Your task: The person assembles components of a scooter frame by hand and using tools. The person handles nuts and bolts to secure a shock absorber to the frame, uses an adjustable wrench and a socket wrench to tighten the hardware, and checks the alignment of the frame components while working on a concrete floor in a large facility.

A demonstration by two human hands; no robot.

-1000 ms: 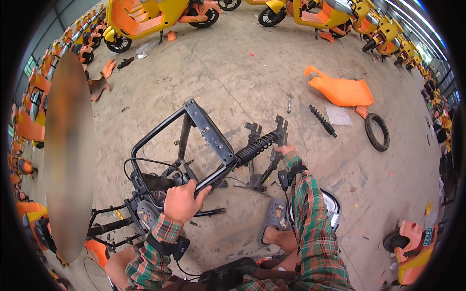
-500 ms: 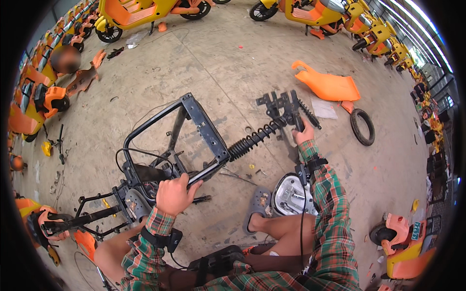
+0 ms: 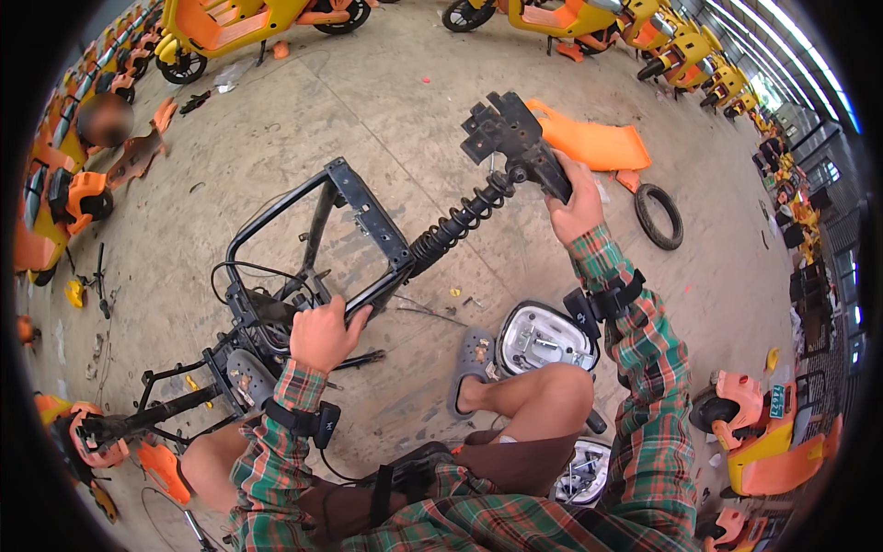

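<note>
A black scooter frame (image 3: 370, 221) lies on the concrete floor in front of me, its front end toward the lower left. My left hand (image 3: 324, 337) is closed around a tube of it, at the near side of the rectangular rear section. From that section's right corner a coil-spring shock absorber (image 3: 460, 223) slants up to a black metal bracket (image 3: 508, 138). My right hand (image 3: 578, 204) grips an arm of this bracket, holding it up off the floor. My left shoe (image 3: 248, 375) rests against the frame.
An orange plastic panel (image 3: 598, 138) and a black tyre (image 3: 659, 217) lie beyond my right hand. White trays (image 3: 544, 339) with metal parts stand by my right foot. Yellow scooters (image 3: 244, 32) line the back and sides. A blurred-out person sits far left.
My right hand has lifted the bracket and tilted it, swinging the shock absorber upward. A second tray has come into view beside my right leg. My left hand keeps its hold.
</note>
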